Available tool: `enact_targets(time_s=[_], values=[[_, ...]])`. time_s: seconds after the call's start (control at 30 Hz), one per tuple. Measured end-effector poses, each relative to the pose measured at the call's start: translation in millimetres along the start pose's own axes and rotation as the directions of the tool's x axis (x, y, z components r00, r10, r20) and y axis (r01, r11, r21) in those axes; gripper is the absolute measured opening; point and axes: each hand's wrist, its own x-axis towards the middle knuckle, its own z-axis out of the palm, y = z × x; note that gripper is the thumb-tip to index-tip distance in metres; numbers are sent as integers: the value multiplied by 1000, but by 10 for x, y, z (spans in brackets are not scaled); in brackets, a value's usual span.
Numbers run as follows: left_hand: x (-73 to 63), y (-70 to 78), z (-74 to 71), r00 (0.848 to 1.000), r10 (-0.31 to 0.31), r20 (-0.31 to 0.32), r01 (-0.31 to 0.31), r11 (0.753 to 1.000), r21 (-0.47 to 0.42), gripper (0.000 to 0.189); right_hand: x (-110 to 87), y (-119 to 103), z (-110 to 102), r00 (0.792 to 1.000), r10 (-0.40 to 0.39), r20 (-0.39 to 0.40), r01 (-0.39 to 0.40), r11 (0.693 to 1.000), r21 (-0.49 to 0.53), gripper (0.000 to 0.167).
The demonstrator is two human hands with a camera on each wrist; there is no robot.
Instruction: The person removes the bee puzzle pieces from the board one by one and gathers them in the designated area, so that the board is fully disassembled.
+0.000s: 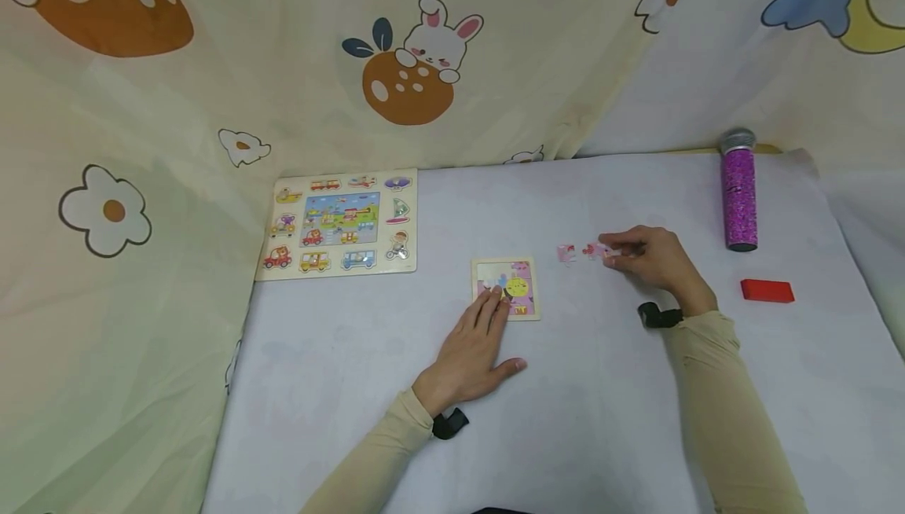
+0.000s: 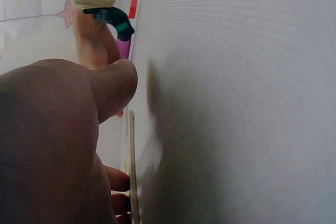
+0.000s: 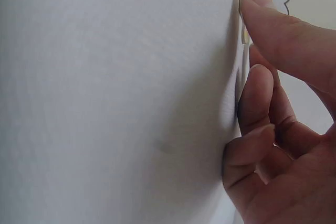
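Observation:
My left hand [image 1: 470,353] lies with its fingers stretched over the lower left of a small square jigsaw puzzle [image 1: 519,286] in a pale wooden frame. A yellow round figure on pink shows beside the fingertips. The left wrist view shows the frame's edge [image 2: 131,145] beside those fingers. To the right of the puzzle, my right hand [image 1: 654,261] pinches a pink puzzle piece [image 1: 599,250] at the tabletop, thumb and forefinger at its right end. Just left of it lies another pink piece [image 1: 566,253]. In the right wrist view, my other fingers curl close to the table.
A larger wooden vehicle puzzle board [image 1: 406,262] lies at the back left. At the right stands a purple glitter tube [image 1: 740,192] with a silver top, and a red block [image 1: 767,291] lies in front of it. A printed curtain [image 1: 537,66] hangs behind the white table [image 1: 566,435].

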Motion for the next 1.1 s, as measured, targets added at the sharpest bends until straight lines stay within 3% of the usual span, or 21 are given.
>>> enact_targets(time_s=[0.13,0.33,0.7,1.1], values=[[-1,4,-13,1000,3,0,-3,1000,2,97,-39,-52,9,998,-26,-54,28,999,31,37],[-3,-6,-22,1000,-3,-5,3,1000,-4,97,-16,-264,142,982,-138,-130,151,983,101,26],[-3,-10,-8,1000,-10,-16,10,1000,-15,96,106,-785,585,970,-242,-20,243,962,126,26],[9,-4,11,1000,-7,-16,7,1000,-6,96,191,-925,800,976,-217,29,215,974,75,25]])
